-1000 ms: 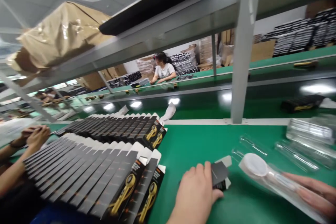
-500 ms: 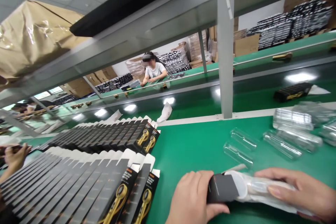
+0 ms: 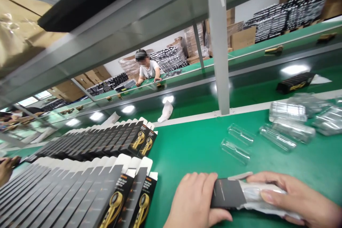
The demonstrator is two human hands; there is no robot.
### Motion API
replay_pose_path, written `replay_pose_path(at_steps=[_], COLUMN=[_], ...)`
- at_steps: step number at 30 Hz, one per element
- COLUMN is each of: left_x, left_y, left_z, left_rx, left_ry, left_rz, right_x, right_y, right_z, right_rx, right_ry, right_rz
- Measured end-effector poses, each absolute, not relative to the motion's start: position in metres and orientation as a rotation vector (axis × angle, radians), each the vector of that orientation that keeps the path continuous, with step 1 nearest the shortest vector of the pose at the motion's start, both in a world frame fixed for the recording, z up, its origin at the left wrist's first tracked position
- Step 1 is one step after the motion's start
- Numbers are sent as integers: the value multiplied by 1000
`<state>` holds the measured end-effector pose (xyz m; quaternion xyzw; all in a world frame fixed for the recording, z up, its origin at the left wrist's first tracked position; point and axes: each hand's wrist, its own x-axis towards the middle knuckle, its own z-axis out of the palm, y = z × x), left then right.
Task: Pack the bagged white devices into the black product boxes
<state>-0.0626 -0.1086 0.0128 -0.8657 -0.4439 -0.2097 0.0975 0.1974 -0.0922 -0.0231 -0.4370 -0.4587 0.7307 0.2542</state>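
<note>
My left hand [image 3: 196, 197] is wrapped round a dark grey cardboard box [image 3: 228, 194] at the lower right, its open end facing right with a pale flap raised. My right hand [image 3: 291, 196] grips a white plastic-wrapped package [image 3: 260, 197], whose left end sits inside the box's opening. What lies within the wrapping cannot be made out. Beyond my hands, clear plastic trays [image 3: 278, 137] lie on the green table [image 3: 181, 153]. To the left stand rows of dark boxes [image 3: 117, 199] with a gold handheld fan printed on their fronts and white flaps open.
A grey metal post [image 3: 219, 50] rises from the table's back edge and carries a slanted shelf. Behind runs a green conveyor [image 3: 187, 103] with a black box [image 3: 295, 82] and a white pouch [image 3: 165, 111] on it. A co-worker [image 3: 148, 67] sits across; another person's hand [image 3: 6, 169] shows at left.
The white package has moved left, deeper into the box, with my right hand following. The whole view has shifted slightly. At the far left, another person's hand has moved toward the edge.
</note>
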Motion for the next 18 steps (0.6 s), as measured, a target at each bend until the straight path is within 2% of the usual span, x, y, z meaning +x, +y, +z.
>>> replay_pose_path(at_steps=[5, 11, 18], left_x=[-60, -58, -62], left_y=[-111, -111, -111], left_z=[10, 9, 11], left_rx=[-2604, -2612, -2708], left_ry=[-1298, -1223, -1347], left_rz=[-654, -646, -597], right_x=[188, 175, 168], right_y=[-95, -95, -92], right_z=[-17, -26, -4], right_rx=[-1175, -959, -949], right_ry=[-1337, -1546, -1561], right_rz=[1913, 1817, 1851])
